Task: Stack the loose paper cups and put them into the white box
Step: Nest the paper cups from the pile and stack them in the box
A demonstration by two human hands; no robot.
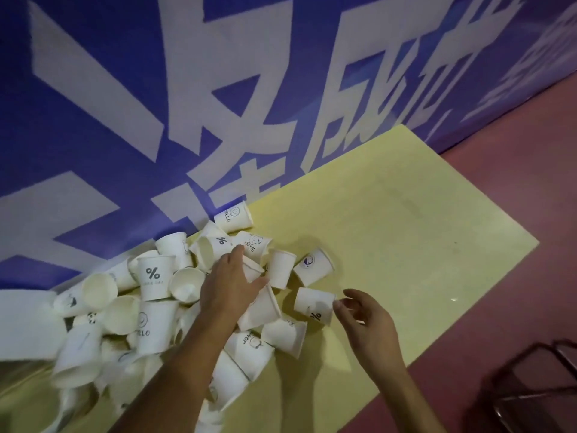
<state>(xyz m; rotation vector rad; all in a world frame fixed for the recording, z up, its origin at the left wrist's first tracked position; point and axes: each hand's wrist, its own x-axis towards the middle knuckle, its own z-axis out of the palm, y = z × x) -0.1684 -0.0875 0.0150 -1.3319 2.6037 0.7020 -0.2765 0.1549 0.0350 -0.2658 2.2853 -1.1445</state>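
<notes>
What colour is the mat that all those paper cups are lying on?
Pale yellow. The mat shows best in the head view, the only one here.

White cups (156,320), black prints, pale yellow ground

The percent cup (313,304) at the fingertips of the right hand (368,320) bears a black % sign; the emblem cup (313,266) beyond them carries a round blue badge. Ahead of the fingertips of the left hand (229,284), the bear cup (254,243) shows a black line drawing. The sheet (390,214) is pale yellow, the wall (109,120) blue-violet with big white characters, the floor (515,167) dull red.
</notes>
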